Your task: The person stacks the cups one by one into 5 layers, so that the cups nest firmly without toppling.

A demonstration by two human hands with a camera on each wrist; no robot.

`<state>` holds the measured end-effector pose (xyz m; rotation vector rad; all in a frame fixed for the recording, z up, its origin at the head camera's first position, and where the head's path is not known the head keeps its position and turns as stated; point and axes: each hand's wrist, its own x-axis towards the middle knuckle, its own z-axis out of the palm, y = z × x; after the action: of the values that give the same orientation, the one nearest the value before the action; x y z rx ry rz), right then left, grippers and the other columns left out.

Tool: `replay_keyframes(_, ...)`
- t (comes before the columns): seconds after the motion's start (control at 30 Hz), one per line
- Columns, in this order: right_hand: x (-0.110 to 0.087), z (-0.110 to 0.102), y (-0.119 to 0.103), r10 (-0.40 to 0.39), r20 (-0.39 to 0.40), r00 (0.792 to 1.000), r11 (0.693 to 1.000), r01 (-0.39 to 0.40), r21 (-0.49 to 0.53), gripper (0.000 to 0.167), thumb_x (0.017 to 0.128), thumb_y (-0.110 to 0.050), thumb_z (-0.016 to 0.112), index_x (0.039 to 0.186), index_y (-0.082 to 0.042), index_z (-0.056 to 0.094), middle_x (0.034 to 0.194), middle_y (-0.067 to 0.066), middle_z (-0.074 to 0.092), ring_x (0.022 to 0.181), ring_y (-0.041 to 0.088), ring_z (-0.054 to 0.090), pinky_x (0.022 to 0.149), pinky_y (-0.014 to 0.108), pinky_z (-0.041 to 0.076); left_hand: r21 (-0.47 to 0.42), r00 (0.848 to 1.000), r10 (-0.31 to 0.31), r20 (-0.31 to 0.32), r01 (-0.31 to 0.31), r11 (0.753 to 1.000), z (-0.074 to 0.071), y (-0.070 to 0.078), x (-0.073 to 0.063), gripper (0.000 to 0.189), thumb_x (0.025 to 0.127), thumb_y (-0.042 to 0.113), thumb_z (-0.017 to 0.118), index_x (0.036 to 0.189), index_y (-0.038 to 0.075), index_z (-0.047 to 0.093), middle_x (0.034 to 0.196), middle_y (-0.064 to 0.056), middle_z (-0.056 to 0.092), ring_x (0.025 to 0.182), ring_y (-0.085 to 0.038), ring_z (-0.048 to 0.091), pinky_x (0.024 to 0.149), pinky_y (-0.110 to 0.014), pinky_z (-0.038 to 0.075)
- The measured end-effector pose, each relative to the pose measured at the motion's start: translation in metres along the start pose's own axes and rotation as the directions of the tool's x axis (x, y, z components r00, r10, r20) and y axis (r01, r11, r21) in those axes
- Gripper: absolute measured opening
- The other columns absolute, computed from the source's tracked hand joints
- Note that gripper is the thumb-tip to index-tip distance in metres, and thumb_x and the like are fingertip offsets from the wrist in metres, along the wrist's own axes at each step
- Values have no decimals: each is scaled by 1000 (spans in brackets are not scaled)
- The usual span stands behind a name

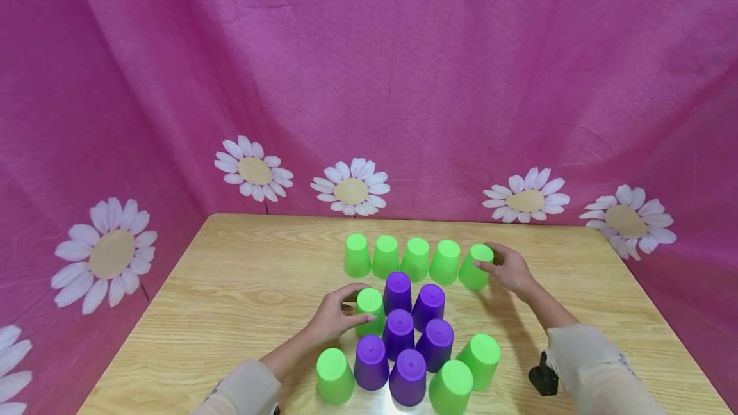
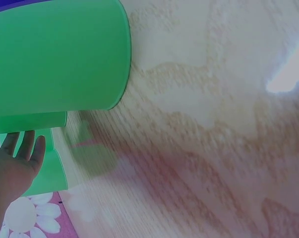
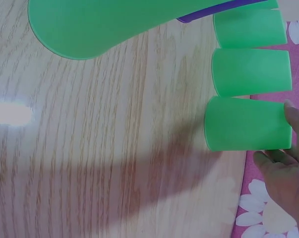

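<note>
My right hand [image 1: 508, 269] grips the upper part of an upside-down green cup [image 1: 476, 268], the rightmost of the back row. In the right wrist view, fingers and thumb of this hand [image 3: 285, 171] lie on either side of the base of that cup [image 3: 248, 124]. Left of the purple cups, my left hand [image 1: 337, 314] holds another inverted green cup [image 1: 369, 312], thumb at its front and fingers behind. The left wrist view catches the left hand [image 2: 15, 171] with its fingertips against a green cup [image 2: 30, 121], partly covered by a nearer green cup [image 2: 60, 54].
Several purple cups [image 1: 399, 335] stand upside down in a cluster at the middle. Three green cups flank their front: one at left [image 1: 335, 376], two at right [image 1: 451, 388]. More green cups [image 1: 415, 260] line the back of the wooden table [image 1: 259, 261]. Behind hangs a pink cloth [image 1: 375, 82] with daisies.
</note>
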<state>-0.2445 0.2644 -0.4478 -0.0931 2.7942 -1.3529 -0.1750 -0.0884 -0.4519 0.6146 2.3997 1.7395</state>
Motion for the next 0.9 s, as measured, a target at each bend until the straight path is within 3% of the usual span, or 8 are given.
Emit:
replay_keyframes(0.1, -3, -5, -3, 8, -1, 1000, 1000, -8, -14, 65, 90, -20, 59, 137, 14, 29, 133, 36, 42, 122, 48, 43, 98, 50, 44, -2, 1000, 3, 3, -3, 1000, 1, 0, 1, 45, 77, 2, 72, 118, -6, 55, 109, -23, 64, 99, -38, 60, 84, -48, 53)
replay_keyframes(0.23, -8, -13, -9, 18, -59, 998, 1000, -17, 18, 65, 90, -19, 60, 138, 13, 29, 140, 34, 34, 128, 48, 35, 105, 52, 36, 3, 1000, 13, 3, -13, 1000, 1, 0, 1, 44, 77, 1, 72, 117, -7, 55, 108, -24, 64, 98, -37, 60, 84, -48, 53)
replay_keyframes(0.43, -19, -23, -16, -21, -149, 989, 997, 32, 71, 57, 91, -17, 58, 134, 14, 36, 137, 33, 39, 127, 45, 39, 105, 48, 37, 9, 1000, 16, -1, -16, 1000, 2, -11, 4, 45, 77, 2, 72, 118, -6, 55, 108, -24, 64, 98, -37, 61, 83, -43, 54)
replay_keyframes(0.5, -23, -25, -18, -45, -168, 985, 996, 57, 64, 54, 91, -17, 58, 132, 14, 39, 134, 33, 43, 124, 44, 43, 103, 44, 40, 22, 1000, 16, -10, -16, 1000, 2, -19, 6, 46, 77, 3, 72, 119, -5, 56, 109, -22, 64, 99, -36, 61, 82, -40, 55)
replay_keyframes(0.6, -28, -26, -19, -75, -176, 982, 995, 85, 53, 52, 91, -17, 59, 129, 14, 43, 131, 32, 48, 121, 42, 47, 96, 26, 47, 49, 1000, 12, -25, -11, 999, 0, -30, 9, 46, 77, 8, 73, 119, 0, 57, 111, -18, 65, 100, -32, 61, 82, -36, 55)
replay_keyframes(0.73, -36, -26, -21, -92, -156, 983, 993, 103, 58, 51, 91, -17, 59, 129, 13, 44, 130, 31, 49, 120, 41, 48, 84, 3, 42, 87, 999, 5, -34, -2, 996, -4, -32, 10, 46, 77, 14, 75, 119, 4, 58, 111, -14, 65, 101, -29, 61, 83, -36, 54)
replay_keyframes(0.9, -46, -26, -24, -104, -137, 985, 992, 113, 57, 50, 91, -16, 59, 128, 13, 45, 129, 31, 50, 119, 42, 48, 80, -1, 40, 107, 999, -11, -52, 17, 994, -9, -28, 13, 49, 77, 16, 75, 120, 2, 57, 109, -15, 66, 100, -31, 61, 84, -41, 53)
